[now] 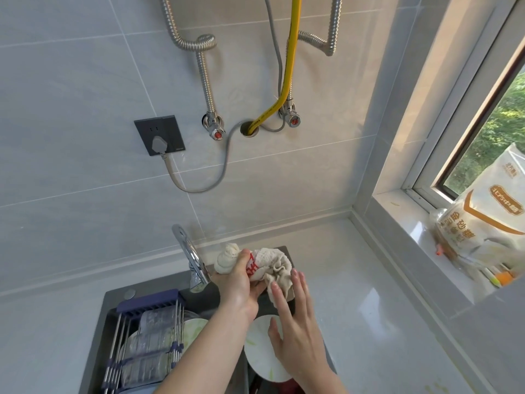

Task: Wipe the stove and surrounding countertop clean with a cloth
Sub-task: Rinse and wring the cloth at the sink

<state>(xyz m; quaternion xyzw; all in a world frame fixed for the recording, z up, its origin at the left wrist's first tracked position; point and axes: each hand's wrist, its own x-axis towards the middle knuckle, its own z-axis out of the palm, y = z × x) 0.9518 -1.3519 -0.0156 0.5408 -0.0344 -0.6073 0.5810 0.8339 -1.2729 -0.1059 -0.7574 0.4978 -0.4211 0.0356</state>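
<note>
A: Prep step, I'd say, not wiping yet. Cloth [267, 265] is up over the far end of the sink [113, 302], just right of the faucet [190, 257]. No stove in view at all.

B: Hands?

A: Left hand [238, 282] has its fingers curled tight round the bunched middle of the cloth, a twisted knob of it sticking out the far side. Looks like wringing. Right hand [295, 317] is w/ fingers straight, tips touching the loose folds hanging on the near-right side; not gripping anything.

B: So what's next?

A: My guess: right hand needs to close on the loose end, twist vs. the left to squeeze water out, then carry the cloth away from the sink to the stove, wherever that is. Countertop [383, 294] on the right is the nearest surface to start on.

B: Anything in the way?

A: White plate [261, 348] sits in the sink right under the right wrist, w/ greenish smears. Dish rack [147, 336] w/ glasses on the left half. Drips would land in the sink, so fine.

B: Any writing?

A: Cloth has red print, partly hidden in the folds, can't read it. Bags [483, 217] on the window sill [403, 211], far right: front one reads 金砂糖 in gold-brown; bigger one behind has an orange label, Chinese chars, too blurred to be sure. Wall socket [159, 135] has tiny lettering, too small.
</note>
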